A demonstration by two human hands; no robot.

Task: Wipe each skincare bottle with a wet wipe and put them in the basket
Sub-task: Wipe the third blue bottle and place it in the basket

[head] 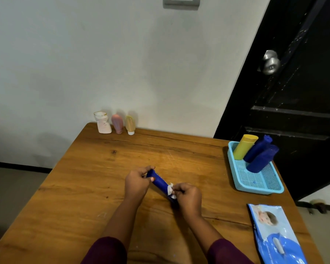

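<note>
The basket (255, 189) holds a yellow bottle (245, 146), rear blue bottle (258, 149) and front blue bottle (262, 159).

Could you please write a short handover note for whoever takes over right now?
Left hand grips the dark blue plastic tube; right hand pinches the white wet wipe against it.
Done: a yellow bottle and two dark blue bottles lean in the light blue mesh basket.
Left: this tube, then the white bottle, pink tube and pale yellow tube by the wall.
</note>
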